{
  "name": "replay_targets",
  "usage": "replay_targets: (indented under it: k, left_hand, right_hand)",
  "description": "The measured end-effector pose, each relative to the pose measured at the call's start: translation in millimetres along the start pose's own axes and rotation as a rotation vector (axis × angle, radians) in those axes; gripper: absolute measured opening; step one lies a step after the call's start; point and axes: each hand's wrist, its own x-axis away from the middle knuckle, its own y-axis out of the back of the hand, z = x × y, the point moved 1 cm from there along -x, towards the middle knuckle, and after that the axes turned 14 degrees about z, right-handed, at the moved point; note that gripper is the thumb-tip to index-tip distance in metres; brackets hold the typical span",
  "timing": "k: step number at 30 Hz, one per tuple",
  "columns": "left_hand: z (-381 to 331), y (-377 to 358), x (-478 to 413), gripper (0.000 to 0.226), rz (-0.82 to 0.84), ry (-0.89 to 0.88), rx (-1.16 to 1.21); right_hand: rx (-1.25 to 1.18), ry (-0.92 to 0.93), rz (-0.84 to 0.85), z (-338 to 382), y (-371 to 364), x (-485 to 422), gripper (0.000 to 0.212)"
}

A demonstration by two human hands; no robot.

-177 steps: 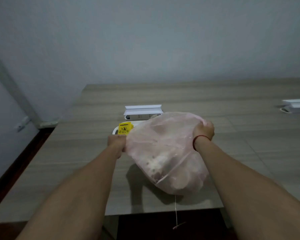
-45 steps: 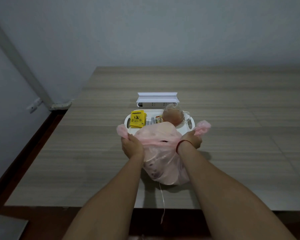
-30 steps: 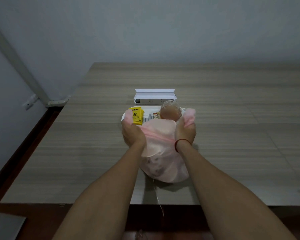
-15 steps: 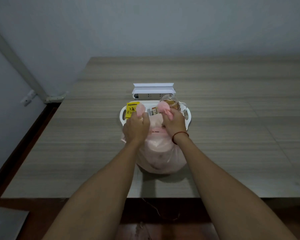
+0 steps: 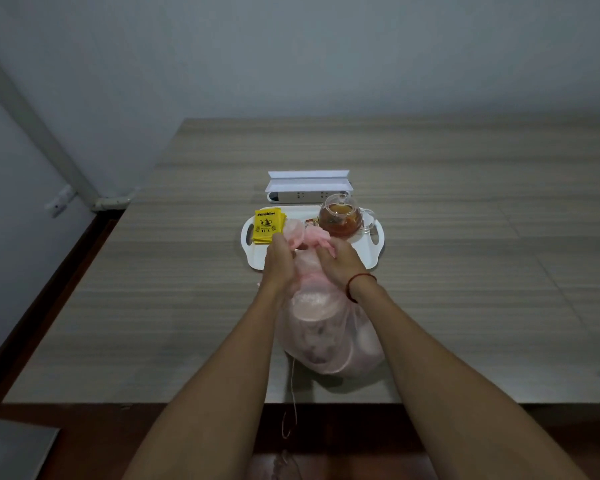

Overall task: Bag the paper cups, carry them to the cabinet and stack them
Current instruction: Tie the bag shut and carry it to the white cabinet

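Together, a person's left hand [image 5: 278, 268] and right hand [image 5: 340, 266] grip the gathered neck of a pink plastic bag [image 5: 329, 355], fingers curled round its bunched handles. Paper cups [image 5: 312, 302] show faintly through the film. The bag rests on the wooden table [image 5: 482, 271] near its front edge. Just beyond the hands, a white tray [image 5: 374, 258] carries yellow tea packets [image 5: 267, 226] and a glass teapot [image 5: 340, 220] of amber tea, with a white power strip [image 5: 309, 195] behind it.

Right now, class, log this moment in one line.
left hand grips bag top | right hand grips bag top | bag on table
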Motion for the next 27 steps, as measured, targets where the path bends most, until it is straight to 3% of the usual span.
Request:
replay_targets:
  k: [3, 6, 8, 12, 19, 23, 27]
  left_hand:
    - [-16.0, -9.8, 10.1, 0.033, 0.113, 0.029, 0.096]
    - [-15.8, -8.4, 6.7, 0.027, 0.220, 0.036, 0.047]
    - [-14.0, -6.3, 4.8, 0.015, 0.281, 0.048, 0.057]
    - [-14.3, -2.7, 1.6, 0.043, 0.347, 0.079, 0.135]
    - [-25.9, 3.3, -2.7, 0.044, 0.526, 0.136, -0.122]
    - [-29.8, 3.6, -3.3, 0.026, 0.576, 0.147, -0.250]
    - [-26.2, 6.8, -6.4, 0.030, 0.536, 0.192, -0.263]
  right_hand:
    - [-0.120, -0.098, 0.029, 13.3, 6.4, 2.4, 0.049]
    - [-0.201, -0.067, 0.024, 11.8, 11.4, 3.0, 0.028]
    - [-0.289, -0.050, -0.010, 2.2, 12.2, 1.2, 0.029]
    - [-0.479, -0.049, -0.047, -5.8, 15.1, -2.4, 0.022]
    - [-0.596, -0.087, 0.189, -8.1, 27.0, 2.9, 0.026]
    - [-0.569, -0.152, 0.258, -6.3, 29.5, 3.1, 0.024]
    - [-0.865, -0.105, 0.355, 1.4, 29.9, 7.1, 0.027]
